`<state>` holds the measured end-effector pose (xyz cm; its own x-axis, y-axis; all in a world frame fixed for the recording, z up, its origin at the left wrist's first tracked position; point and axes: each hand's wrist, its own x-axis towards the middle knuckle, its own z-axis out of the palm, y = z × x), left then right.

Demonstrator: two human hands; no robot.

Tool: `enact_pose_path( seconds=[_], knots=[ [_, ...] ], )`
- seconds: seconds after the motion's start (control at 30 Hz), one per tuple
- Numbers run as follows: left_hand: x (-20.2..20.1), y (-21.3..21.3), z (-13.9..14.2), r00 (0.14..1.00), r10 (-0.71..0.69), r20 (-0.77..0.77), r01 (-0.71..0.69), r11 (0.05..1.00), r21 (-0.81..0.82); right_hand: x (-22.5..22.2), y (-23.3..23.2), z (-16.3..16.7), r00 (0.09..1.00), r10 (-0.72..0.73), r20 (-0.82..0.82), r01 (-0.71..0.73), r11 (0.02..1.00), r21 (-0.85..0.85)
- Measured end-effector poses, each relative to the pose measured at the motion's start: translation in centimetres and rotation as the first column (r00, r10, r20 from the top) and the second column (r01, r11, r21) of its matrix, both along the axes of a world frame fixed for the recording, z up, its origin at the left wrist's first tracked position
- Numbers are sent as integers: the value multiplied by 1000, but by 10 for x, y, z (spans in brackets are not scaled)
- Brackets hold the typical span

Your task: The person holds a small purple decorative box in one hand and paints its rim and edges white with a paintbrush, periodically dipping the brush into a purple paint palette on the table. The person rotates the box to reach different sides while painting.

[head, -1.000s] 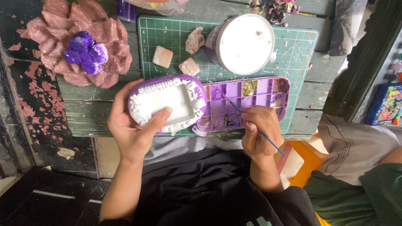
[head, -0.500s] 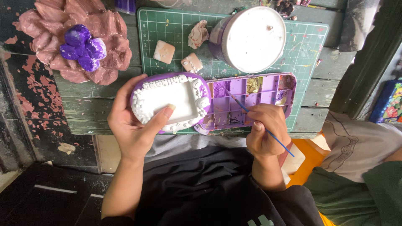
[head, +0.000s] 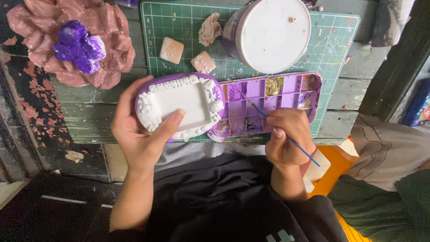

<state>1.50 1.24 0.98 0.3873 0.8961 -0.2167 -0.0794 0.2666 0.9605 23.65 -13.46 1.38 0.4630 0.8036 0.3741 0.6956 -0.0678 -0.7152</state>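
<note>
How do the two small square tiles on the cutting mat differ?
The left tile lies higher on the green mat and looks larger; the right tile lies lower, nearer the frame held in the left hand. The left tile looks pinker and smoother; the right tile has white raised dots along one edge. Both are pale, squarish, flat and untouched.

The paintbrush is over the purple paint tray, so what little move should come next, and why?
Probably dip the paintbrush tip into the purple paint in the tray. The right hand holds it just above that well, and the frame in the left hand is mostly white still.
</note>
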Motion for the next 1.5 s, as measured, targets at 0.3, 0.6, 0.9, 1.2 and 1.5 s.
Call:
enact_pose_path(
  seconds=[0.3, 0.6, 0.9, 1.2, 1.5],
  knots=[
    [2, -1, 0, 1000, 18, -5, -18, 1000, -10, 0, -2, -1, 1000, -2, 6, 2, 999, -36],
    [3, -4, 0, 998, 51, -20, -52, 999, -10, -4, -10, -34, 965, -7, -262, 128, 885, 447],
    [5, -6, 4, 997, 58, -46, -58, 998, 1, -12, -12, -28, 953, 182, -244, -98, 942, 321],
    [6, -10, 10, 993, 65, -96, -62, 997, 36, -12, -8, -27, 950, 191, -249, -95, 932, 350],
    [5, -7, 9, 996, 38, -78, -36, 999, 26, -11, -2, -17, 962, 201, -184, -141, 946, 293]
  ],
)
